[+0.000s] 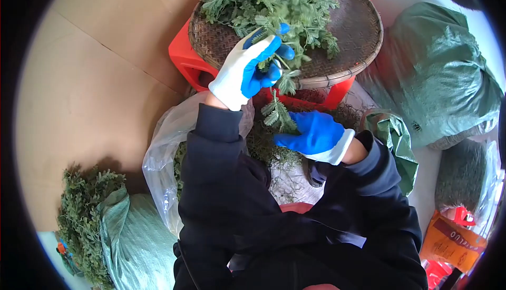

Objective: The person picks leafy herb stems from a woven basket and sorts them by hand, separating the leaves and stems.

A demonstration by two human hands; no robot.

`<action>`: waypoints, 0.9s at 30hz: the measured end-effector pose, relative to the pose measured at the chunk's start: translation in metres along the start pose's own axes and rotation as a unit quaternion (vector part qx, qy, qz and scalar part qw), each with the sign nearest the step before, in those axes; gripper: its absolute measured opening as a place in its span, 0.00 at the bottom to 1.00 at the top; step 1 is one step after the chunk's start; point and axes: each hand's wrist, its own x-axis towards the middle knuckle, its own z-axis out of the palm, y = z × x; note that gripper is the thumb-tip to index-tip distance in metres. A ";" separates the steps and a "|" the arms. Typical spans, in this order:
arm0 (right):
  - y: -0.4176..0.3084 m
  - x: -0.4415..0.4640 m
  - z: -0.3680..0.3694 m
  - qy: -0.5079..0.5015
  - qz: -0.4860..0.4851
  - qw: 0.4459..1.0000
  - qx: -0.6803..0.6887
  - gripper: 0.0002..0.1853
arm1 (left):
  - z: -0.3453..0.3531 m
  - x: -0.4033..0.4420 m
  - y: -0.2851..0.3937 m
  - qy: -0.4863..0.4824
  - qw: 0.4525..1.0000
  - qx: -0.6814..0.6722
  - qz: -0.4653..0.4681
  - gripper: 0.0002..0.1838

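Note:
My left hand [252,67], in a white glove with blue-coated fingers, is raised at the front rim of a round woven bamboo tray [350,37]. Its fingers are curled around a leafy green sprig [287,82] with feathery leaves. A heap of similar sprigs [253,0] lies on the tray's left and middle. Lower down, my right hand [316,133], gloved alike, has finger and thumb closed at the base of a small feathery sprig [278,113]. The exact grip is partly hidden. Loose stems and trimmings [269,145] lie below this hand.
A red plastic stool [182,53] supports the tray. An open clear plastic bag [163,158] stands left of my legs. Green woven sacks stand at the right [437,74] and lower left [134,237], the latter with foliage [79,211] spilling out. An orange packet [453,242] sits lower right.

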 end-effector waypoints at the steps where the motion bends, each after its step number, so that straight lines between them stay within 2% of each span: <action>1: 0.002 -0.001 -0.003 -0.006 0.004 1.000 0.021 0.31 | -0.006 -0.001 -0.001 -0.039 0.999 -0.006 0.003 0.28; 4: 0.024 -0.006 -0.008 0.135 -0.115 0.984 -0.020 0.31 | -0.013 -0.005 0.005 -0.124 0.992 -0.015 -0.010 0.34; 5: 0.034 -0.004 -0.009 0.140 -0.176 0.967 0.123 0.34 | -0.004 -0.011 0.004 -0.072 0.997 -0.035 -0.006 0.37; 7: 0.033 -0.008 -0.015 0.150 -0.066 0.926 0.340 0.36 | -0.010 -0.018 0.008 -0.173 0.984 -0.003 0.044 0.44; 8: 0.029 -0.007 -0.018 0.169 -0.081 0.891 0.414 0.37 | -0.008 -0.018 0.008 -0.208 0.976 -0.040 0.056 0.48; 11: 0.040 -0.003 -0.010 0.268 -0.130 0.853 0.429 0.32 | 0.007 -0.013 0.007 -0.181 0.982 -0.021 0.051 0.49; 12: 0.031 0.002 -0.015 0.253 -0.201 0.845 0.426 0.25 | 0.006 -0.007 0.002 -0.137 0.990 -0.036 0.018 0.48; 13: 0.036 0.006 -0.015 0.251 -0.216 0.838 0.433 0.23 | 0.011 0.000 -0.007 -0.088 0.991 -0.097 0.003 0.48; 15: 0.046 0.012 -0.010 0.248 -0.247 0.824 0.446 0.20 | 0.004 0.007 -0.008 -0.136 0.990 -0.045 0.013 0.47; 17: 0.044 0.004 -0.014 0.261 -0.204 0.857 0.394 0.16 | 0.004 0.007 -0.009 -0.131 0.969 -0.206 -0.038 0.46; 18: 0.044 0.003 -0.016 0.277 -0.228 0.879 0.313 0.16 | 0.005 0.007 -0.009 -0.127 0.948 -0.284 -0.064 0.46; 22: 0.025 -0.007 -0.032 0.249 -0.024 0.893 0.374 0.14 | 0.003 0.008 -0.005 -0.106 0.955 -0.275 -0.026 0.44; 25: 0.024 -0.005 -0.029 0.300 -0.062 0.870 0.386 0.13 | -0.006 0.012 -0.005 -0.173 0.934 -0.312 0.004 0.43; 27: 0.024 -0.004 -0.028 0.321 -0.050 0.845 0.426 0.12 | -0.004 0.011 -0.006 -0.153 0.937 -0.315 -0.008 0.41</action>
